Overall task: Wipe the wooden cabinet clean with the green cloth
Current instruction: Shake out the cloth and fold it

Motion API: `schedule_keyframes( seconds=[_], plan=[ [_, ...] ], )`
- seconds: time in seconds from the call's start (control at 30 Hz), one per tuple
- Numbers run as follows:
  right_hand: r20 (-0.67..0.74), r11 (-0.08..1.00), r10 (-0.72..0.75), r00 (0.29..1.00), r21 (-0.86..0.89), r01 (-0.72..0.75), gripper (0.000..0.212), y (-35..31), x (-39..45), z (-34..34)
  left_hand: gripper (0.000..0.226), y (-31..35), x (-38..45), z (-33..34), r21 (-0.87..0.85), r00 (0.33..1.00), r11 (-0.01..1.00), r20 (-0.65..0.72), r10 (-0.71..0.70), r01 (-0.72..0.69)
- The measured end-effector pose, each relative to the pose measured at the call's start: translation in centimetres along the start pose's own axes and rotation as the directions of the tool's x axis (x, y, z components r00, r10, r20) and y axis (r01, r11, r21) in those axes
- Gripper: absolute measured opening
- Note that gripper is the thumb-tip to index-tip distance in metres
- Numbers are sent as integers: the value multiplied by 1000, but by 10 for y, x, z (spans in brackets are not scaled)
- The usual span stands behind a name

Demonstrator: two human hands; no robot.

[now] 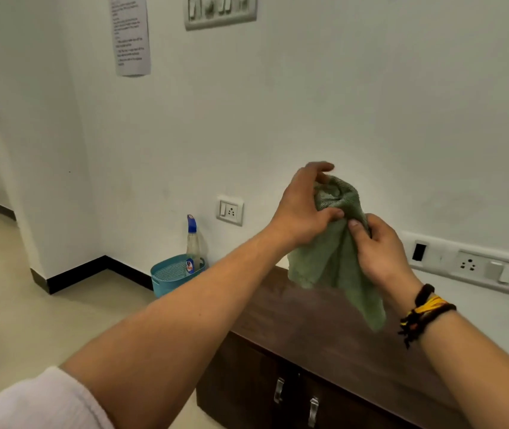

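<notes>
- Green cloth (336, 258) is in both my hands, held up in the air above the cabinet (324, 332) and not touching the wood.
- With my left hand (301, 209) I hold the upper part of the cloth; the thumb presses on the fabric, and the other fingers curl over the bunched top.
- With my right hand (377, 252) I pinch the cloth lower down, between thumb and fingers; this hand is closed on the fabric.
- Below my hands the cloth hangs loose, and one long corner drops down in front of the cabinet top.
- I judge that I am at the preparing step: I gather or fold the cloth into a pad. The wiping is not yet begun, I think, because the cloth is off the surface.
- The cabinet is dark wood. It stands against the wall, below and in front of me, with two metal handles (296, 400) on its doors.
- Next move, in my opinion: make the cloth into a flat pad in one hand, bring it down on the top, and press while I sweep along the wood.
- A spray bottle (193, 243) stands in a blue basket (172, 275) on the floor, left of the cabinet. I cannot tell if the cloth is wet.
</notes>
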State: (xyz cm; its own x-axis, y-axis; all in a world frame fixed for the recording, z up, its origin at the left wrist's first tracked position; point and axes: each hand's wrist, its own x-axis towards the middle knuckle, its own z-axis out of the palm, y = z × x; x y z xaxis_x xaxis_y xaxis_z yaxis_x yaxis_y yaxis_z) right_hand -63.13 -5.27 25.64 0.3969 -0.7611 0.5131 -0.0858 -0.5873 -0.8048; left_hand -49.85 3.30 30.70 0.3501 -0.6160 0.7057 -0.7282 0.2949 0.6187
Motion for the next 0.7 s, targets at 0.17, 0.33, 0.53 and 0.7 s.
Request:
schedule_keyframes(
  seconds=[0.17, 0.33, 0.53, 0.7],
  plan=[
    [26, 995, -100, 995, -10, 101, 17, -26, -1, 1, 123, 1, 13, -33, -55, 872, 902, 286, -397, 429],
    [94, 944, -265, 960, -178, 278, 16, -38, -5, -3, 67, -6, 17, -62, 187, 844, 915, 356, -402, 357],
    [61, 931, -279, 958, -226, 286, 29, -47, -4, 2, 98, -26, 2, -67, -11, 794, 843, 343, -502, 537],
    [189, 982, 148, 971, 92, -167, 27, -38, -2, 10, 79, -55, -40, -35, -202, 629, 636, 531, -568, 745]
  ],
)
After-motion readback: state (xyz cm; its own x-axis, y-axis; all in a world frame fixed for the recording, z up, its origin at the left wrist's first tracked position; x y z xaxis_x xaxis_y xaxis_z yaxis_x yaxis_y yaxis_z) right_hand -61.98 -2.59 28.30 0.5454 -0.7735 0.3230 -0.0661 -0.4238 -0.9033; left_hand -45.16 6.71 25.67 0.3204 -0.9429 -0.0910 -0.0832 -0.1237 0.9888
